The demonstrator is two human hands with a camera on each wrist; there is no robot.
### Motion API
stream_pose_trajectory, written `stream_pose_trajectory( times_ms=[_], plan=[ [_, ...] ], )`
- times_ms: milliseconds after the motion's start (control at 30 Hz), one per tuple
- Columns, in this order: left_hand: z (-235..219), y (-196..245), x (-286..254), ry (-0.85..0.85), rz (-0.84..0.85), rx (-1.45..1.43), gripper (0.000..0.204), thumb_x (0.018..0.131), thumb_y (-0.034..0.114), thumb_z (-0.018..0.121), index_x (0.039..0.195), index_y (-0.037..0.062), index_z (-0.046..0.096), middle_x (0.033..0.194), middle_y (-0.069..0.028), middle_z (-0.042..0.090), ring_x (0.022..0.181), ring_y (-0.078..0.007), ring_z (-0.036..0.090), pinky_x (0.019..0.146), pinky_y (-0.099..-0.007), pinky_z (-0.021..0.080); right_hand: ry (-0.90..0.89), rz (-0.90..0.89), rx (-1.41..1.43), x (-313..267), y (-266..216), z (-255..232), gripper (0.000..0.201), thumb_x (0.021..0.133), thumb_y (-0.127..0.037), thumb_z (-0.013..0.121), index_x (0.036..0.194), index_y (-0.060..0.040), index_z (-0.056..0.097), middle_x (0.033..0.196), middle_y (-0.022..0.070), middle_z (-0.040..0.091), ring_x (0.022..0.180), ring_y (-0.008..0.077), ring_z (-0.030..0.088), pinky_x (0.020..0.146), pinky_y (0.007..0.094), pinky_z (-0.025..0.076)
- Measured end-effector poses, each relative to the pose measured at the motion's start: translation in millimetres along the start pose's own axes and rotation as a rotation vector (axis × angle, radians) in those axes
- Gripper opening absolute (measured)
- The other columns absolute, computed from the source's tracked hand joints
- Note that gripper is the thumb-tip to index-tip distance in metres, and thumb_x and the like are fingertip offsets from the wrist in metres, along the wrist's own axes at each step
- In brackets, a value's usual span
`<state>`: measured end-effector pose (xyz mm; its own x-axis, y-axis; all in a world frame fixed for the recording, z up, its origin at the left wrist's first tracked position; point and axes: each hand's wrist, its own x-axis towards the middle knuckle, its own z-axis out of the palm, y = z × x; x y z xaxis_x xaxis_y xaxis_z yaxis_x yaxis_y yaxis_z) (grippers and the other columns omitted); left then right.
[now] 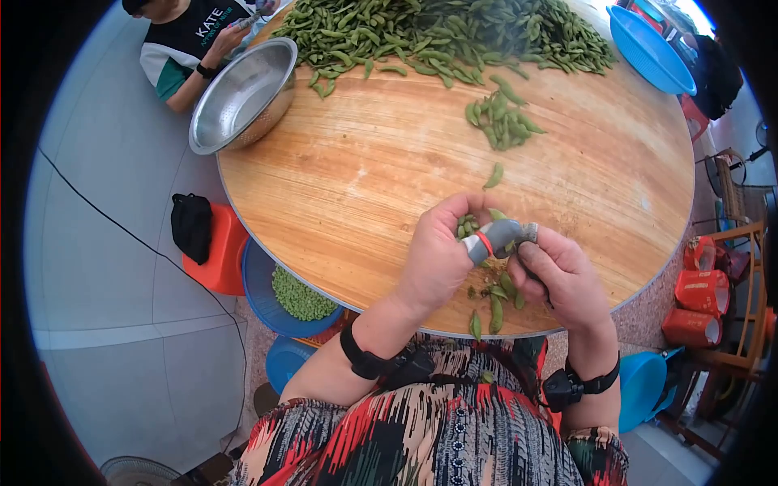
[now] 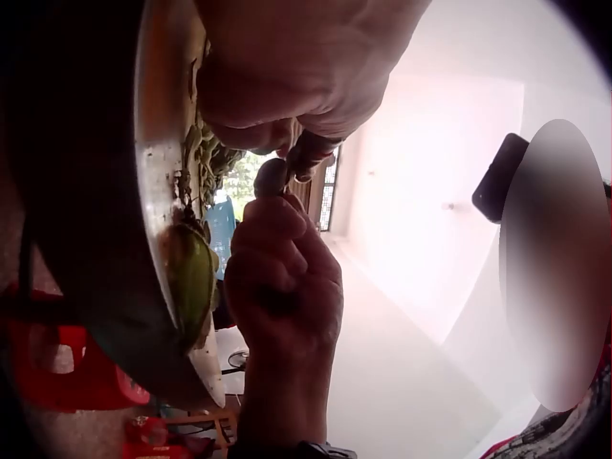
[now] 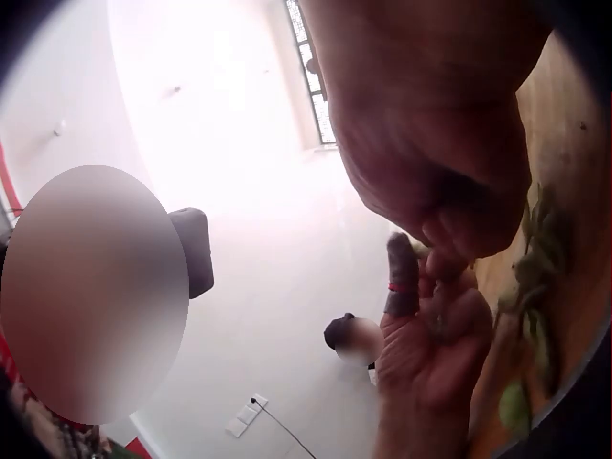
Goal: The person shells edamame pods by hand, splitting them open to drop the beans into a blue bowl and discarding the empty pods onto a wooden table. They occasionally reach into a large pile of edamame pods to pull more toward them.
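Both hands meet over the near edge of a round wooden table (image 1: 365, 170). My left hand (image 1: 429, 259) has a grey cover with a red band on its thumb, and its curled fingers hold green beans (image 1: 466, 227) and a soybean pod (image 1: 496, 215). Against that thumb, my right hand (image 1: 567, 279) pinches with thumb and index finger, a grey cover on a fingertip. In the right wrist view a bit of pale green (image 3: 418, 248) shows where the fingertips meet; the fingers hide most of the pod. Several loose pods (image 1: 496, 312) lie on the table just under the hands.
A large heap of soybean pods (image 1: 454, 32) covers the far side, with a smaller pile (image 1: 502, 121) nearer. A steel basin (image 1: 243, 97) stands at the left edge, a person (image 1: 182, 57) beyond it. Shelled beans (image 1: 300, 296) fill a blue basket (image 1: 258, 296) below. A blue colander (image 1: 652, 50) sits far right.
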<state>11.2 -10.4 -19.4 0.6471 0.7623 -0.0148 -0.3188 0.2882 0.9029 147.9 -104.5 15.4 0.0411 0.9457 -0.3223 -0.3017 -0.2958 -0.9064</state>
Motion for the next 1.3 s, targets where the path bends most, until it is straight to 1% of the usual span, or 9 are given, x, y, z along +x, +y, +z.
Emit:
stream_pose_trajectory(
  times_ms=[400, 533, 633, 700, 767, 833, 1000, 1200, 1300],
  plan=[
    [-6.9, 6.3, 0.5, -0.256, -0.317, -0.493, 0.014, 0.083, 0.012, 0.061, 0.093, 0.0036, 0.057, 0.079, 0.0008, 0.057, 0.062, -0.0014, 0.046, 0.052, -0.0149, 0.034, 0.016, 0.100, -0.014, 4.0, 0.4, 1.3, 0.015, 0.091, -0.019, 0.048, 0.092, -0.0059, 0.056, 0.066, -0.0042, 0.050, 0.051, 0.0014, 0.039, 0.045, 0.0159, 0.029],
    [1.7, -2.8, 2.0, -0.068, -0.054, 0.030, 0.016, 0.082, 0.009, 0.062, 0.096, 0.0044, 0.056, 0.080, 0.0018, 0.055, 0.060, -0.0007, 0.046, 0.050, -0.0132, 0.033, 0.123, -0.246, -0.481, 14.2, 11.2, -1.0, 0.014, 0.090, -0.021, 0.051, 0.088, -0.0075, 0.056, 0.064, -0.0046, 0.050, 0.050, 0.0011, 0.039, 0.044, 0.0158, 0.028],
    [7.0, 0.5, 1.8, 0.070, 0.040, 0.081, 0.019, 0.081, 0.006, 0.062, 0.099, 0.0047, 0.056, 0.080, 0.0023, 0.055, 0.061, -0.0006, 0.046, 0.049, -0.0126, 0.033, 0.109, -0.029, -0.353, 20.7, -1.2, -4.5, 0.014, 0.090, -0.021, 0.051, 0.086, -0.0083, 0.056, 0.062, -0.0049, 0.049, 0.050, 0.0014, 0.040, 0.044, 0.0167, 0.029],
    [8.0, 2.7, 1.1, 0.170, 0.038, -0.004, 0.020, 0.081, 0.004, 0.062, 0.100, 0.0046, 0.056, 0.080, 0.0026, 0.055, 0.062, -0.0008, 0.046, 0.048, -0.0126, 0.033, -0.033, 0.138, 0.062, 26.0, -10.1, -12.1, 0.015, 0.090, -0.020, 0.051, 0.083, -0.0079, 0.056, 0.060, -0.0042, 0.050, 0.049, 0.0021, 0.042, 0.044, 0.0180, 0.031],
    [2.3, 3.0, 2.7, 0.149, -0.008, -0.147, 0.021, 0.082, 0.000, 0.057, 0.102, 0.0050, 0.056, 0.080, 0.0013, 0.055, 0.061, -0.0030, 0.046, 0.048, -0.0139, 0.033, -0.018, 0.126, -0.007, 31.2, -17.1, -9.5, 0.017, 0.090, -0.021, 0.051, 0.083, -0.0075, 0.059, 0.059, -0.0035, 0.051, 0.049, 0.0027, 0.043, 0.043, 0.0193, 0.032],
    [-2.5, 5.4, 5.0, 0.152, -0.014, -0.257, 0.022, 0.081, -0.002, 0.053, 0.102, 0.0050, 0.055, 0.080, 0.0003, 0.055, 0.060, -0.0041, 0.046, 0.047, -0.0141, 0.032, 0.008, -0.024, -0.480, 43.8, -29.8, -12.0, 0.017, 0.089, -0.021, 0.052, 0.088, -0.0062, 0.060, 0.059, -0.0036, 0.051, 0.050, 0.0019, 0.043, 0.044, 0.0191, 0.033],
    [-8.1, 1.8, 5.6, 0.151, 0.002, -0.343, 0.028, 0.079, -0.008, 0.043, 0.101, 0.0052, 0.056, 0.079, -0.0015, 0.055, 0.058, -0.0058, 0.045, 0.046, -0.0143, 0.029, 0.183, -0.465, -1.424, 74.1, -36.8, -23.9, 0.017, 0.078, -0.011, 0.057, 0.094, -0.0050, 0.058, 0.070, 0.0200, 0.058, 0.069, 0.0362, 0.057, 0.059, 0.0432, 0.045],
    [-6.2, 1.8, 2.1, 0.048, -0.054, -0.269, 0.019, 0.080, -0.005, 0.050, 0.094, 0.0042, 0.060, 0.080, -0.0023, 0.057, 0.060, -0.0056, 0.046, 0.047, -0.0153, 0.032, 0.166, -0.445, -1.581, 72.4, -28.4, -20.4, 0.015, 0.079, -0.016, 0.057, 0.085, -0.0033, 0.054, 0.071, 0.0188, 0.059, 0.071, 0.0366, 0.058, 0.060, 0.0443, 0.045],
    [6.7, 10.1, -3.9, -0.258, -0.319, -0.028, 0.015, 0.080, 0.002, 0.060, 0.095, 0.0048, 0.062, 0.082, -0.0016, 0.059, 0.062, -0.0039, 0.048, 0.047, -0.0155, 0.034, 0.191, -0.537, -1.474, 84.8, -26.0, -25.2, 0.015, 0.078, -0.016, 0.058, 0.084, -0.0032, 0.056, 0.071, 0.0199, 0.058, 0.070, 0.0360, 0.058, 0.059, 0.0436, 0.045]
  ],
)
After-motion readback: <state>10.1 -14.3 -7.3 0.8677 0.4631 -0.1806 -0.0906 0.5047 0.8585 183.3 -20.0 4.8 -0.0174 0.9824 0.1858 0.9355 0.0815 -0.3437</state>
